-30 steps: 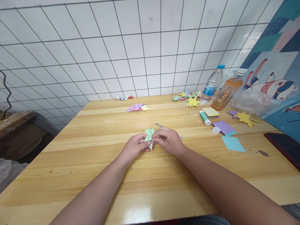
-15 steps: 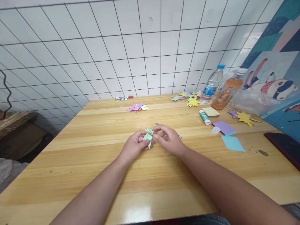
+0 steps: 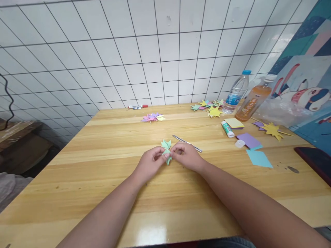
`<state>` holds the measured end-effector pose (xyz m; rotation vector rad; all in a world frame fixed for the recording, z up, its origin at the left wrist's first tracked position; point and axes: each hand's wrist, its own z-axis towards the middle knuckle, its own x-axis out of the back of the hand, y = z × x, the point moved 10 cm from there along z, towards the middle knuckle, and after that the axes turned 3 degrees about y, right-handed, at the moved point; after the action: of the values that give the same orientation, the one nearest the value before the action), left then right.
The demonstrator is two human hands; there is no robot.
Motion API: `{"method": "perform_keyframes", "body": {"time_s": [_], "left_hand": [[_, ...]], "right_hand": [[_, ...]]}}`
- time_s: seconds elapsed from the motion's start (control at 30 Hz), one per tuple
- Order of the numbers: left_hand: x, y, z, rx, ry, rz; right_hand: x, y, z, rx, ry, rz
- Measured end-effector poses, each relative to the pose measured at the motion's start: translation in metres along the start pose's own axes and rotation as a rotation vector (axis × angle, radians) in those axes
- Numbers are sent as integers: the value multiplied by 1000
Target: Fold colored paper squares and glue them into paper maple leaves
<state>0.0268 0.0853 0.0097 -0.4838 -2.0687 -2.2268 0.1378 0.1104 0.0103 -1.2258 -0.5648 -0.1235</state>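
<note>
Between both hands, above the middle of the wooden table (image 3: 108, 193), is a light green folded paper piece (image 3: 166, 144) with several pointed tips. My left hand (image 3: 152, 160) pinches its lower part from the left, thumb on top. From the right, my right hand (image 3: 186, 155) pinches the same piece, with thumb and forefinger closed at its edge. The fingertips hide part of the folds. Just behind my right hand lies a thin metal craft knife or similar slim tool (image 3: 187, 143), partly covered by the hand.
Pink and purple folded paper (image 3: 152, 117) and markers (image 3: 138, 107) lie toward the wall. At right are paper stars (image 3: 214, 112), a water bottle (image 3: 234, 96), a tilted orange drink bottle (image 3: 254, 101), a glue stick (image 3: 227, 129), its cap (image 3: 239, 143), blue paper (image 3: 259, 158) and a dark phone-like object (image 3: 314, 162).
My right hand has closed onto the green paper's right edge. The paper's upper points are spread more into view, and more of the slim metal tool shows.
</note>
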Motion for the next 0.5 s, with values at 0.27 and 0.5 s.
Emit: {"method": "perform_keyframes", "body": {"time_s": [0.27,0.5], "left_hand": [[9,0,2,-13,100,11],[18,9,-1,-60,188,35]], "right_hand": [[-13,-4,-3,-56,-105,181],[-18,8,-4,-138,-102,243]]}}
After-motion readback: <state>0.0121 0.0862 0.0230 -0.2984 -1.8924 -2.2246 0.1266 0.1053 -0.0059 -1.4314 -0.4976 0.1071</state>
